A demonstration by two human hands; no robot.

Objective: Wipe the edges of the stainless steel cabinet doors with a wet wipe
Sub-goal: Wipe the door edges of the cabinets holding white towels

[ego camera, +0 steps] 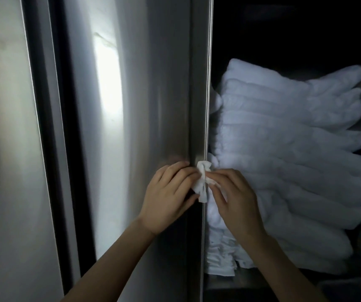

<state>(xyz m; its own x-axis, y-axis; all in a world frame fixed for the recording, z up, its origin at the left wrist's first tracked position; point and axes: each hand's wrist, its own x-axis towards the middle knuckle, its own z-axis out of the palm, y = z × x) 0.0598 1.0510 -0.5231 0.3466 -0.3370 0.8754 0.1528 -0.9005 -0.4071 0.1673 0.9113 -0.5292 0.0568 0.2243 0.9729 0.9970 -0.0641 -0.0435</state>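
A crumpled white wet wipe (201,182) is folded over the vertical edge (205,94) of a stainless steel cabinet door (135,105). My left hand (170,197) pinches the wipe from the door's front side, fingers curled against the steel. My right hand (231,192) pinches the same wipe from the open side of the edge. Both hands meet at about mid-height of the door edge.
A tall stack of folded white towels (288,160) fills the open cabinet right of the edge, with smaller folded white cloths (221,258) below it. A second steel door (5,149) stands at the left behind a dark gap (50,127).
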